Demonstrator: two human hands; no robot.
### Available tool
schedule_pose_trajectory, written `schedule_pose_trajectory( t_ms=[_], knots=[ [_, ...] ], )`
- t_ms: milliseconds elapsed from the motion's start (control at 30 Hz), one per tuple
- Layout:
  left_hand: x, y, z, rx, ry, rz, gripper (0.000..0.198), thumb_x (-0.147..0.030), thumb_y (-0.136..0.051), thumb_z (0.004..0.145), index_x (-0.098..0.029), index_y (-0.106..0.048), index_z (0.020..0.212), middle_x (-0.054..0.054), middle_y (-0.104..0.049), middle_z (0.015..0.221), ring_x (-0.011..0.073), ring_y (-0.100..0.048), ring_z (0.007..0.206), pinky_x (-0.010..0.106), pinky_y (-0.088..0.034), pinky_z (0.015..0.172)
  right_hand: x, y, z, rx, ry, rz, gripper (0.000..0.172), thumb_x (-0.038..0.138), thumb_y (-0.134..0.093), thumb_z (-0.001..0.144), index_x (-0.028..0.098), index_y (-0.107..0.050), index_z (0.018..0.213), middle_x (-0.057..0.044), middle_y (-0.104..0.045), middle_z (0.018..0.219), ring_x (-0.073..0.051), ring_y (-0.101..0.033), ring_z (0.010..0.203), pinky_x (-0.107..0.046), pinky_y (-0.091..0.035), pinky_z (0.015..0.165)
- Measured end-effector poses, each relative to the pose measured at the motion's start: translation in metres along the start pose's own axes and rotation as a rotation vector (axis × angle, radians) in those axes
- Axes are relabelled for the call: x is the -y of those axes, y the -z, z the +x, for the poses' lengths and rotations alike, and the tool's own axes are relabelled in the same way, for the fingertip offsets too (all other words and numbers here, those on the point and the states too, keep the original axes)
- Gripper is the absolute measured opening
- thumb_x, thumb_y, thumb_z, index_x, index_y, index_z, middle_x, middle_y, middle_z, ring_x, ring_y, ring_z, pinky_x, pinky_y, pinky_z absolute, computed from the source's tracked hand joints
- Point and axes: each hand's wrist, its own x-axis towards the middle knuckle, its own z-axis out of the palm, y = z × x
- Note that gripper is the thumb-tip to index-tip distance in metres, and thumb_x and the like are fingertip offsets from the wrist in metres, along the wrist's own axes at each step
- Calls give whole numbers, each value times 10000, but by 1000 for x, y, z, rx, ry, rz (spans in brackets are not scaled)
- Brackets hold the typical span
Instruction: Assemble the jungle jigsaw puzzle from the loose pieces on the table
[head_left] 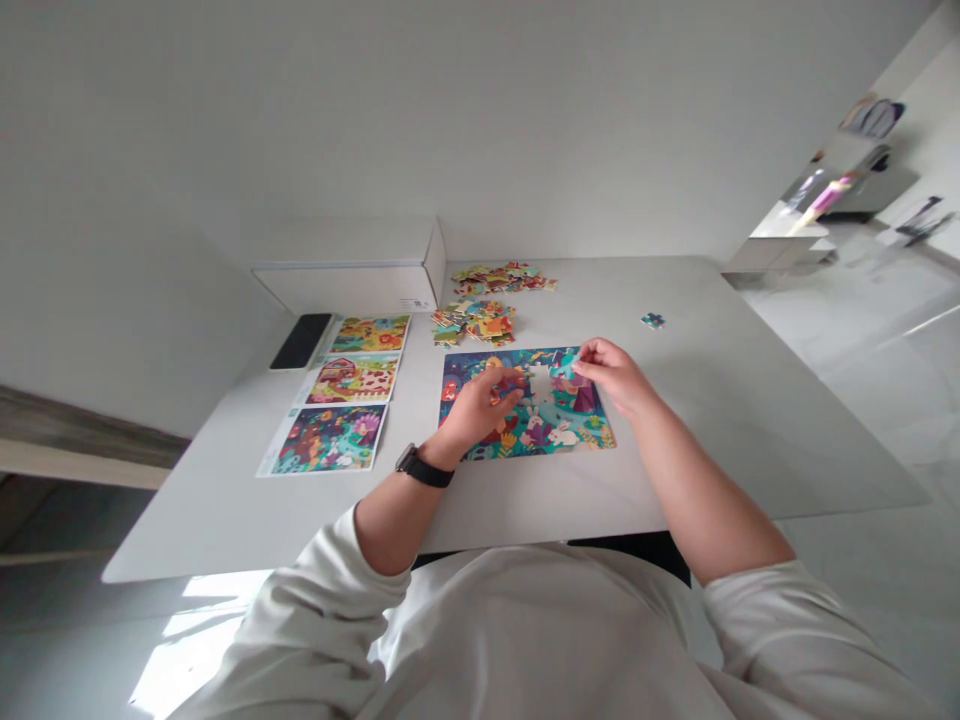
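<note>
A mostly assembled jigsaw puzzle (pixel 551 428) of a night forest with rabbits lies in front of me. Right of its centre, a pale gap shows the tabletop. Over the puzzle's left half, my left hand (pixel 480 405) hovers or rests with thumb and forefinger apart, nothing visible between them; it covers part of the picture. At the upper right edge, my right hand (pixel 609 372) pinches a teal puzzle piece (pixel 565 366) between thumb and fingers. Whether that piece touches its neighbours I cannot tell. One loose puzzle piece (pixel 653 321) lies farther right.
Two heaps of puzzle pieces, a nearer pile (pixel 474 322) and a farther pile (pixel 504 278), lie behind the puzzle. On the left are picture sheets (pixel 326 440), a black phone (pixel 301 341) and a white box (pixel 352 285). The white table (pixel 750 400) meets a wall behind.
</note>
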Motion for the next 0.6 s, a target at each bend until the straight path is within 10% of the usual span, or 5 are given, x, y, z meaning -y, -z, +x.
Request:
schedule_pose_trajectory(
  t_ms=[233, 600],
  knots=[
    [-6, -8, 1, 31, 124, -328, 503, -602, -700, 970, -167, -726, 1220, 95, -782, 1091, 203, -718, 953, 308, -560, 855, 1, -45, -13, 177, -47, 15, 449, 508, -916, 716, 241, -628, 932, 26, -627, 813, -162, -589, 744, -306, -490, 706],
    [-8, -7, 1, 85, 170, -292, 433, -609, -734, 921, -176, -725, 949, 35, -749, 844, 145, -656, 719, 259, -520, 679, -8, -48, -13, 237, -42, -90, 355, 521, -851, 786, 246, -662, 908, 10, -666, 803, -189, -627, 768, -335, -511, 745]
  ],
)
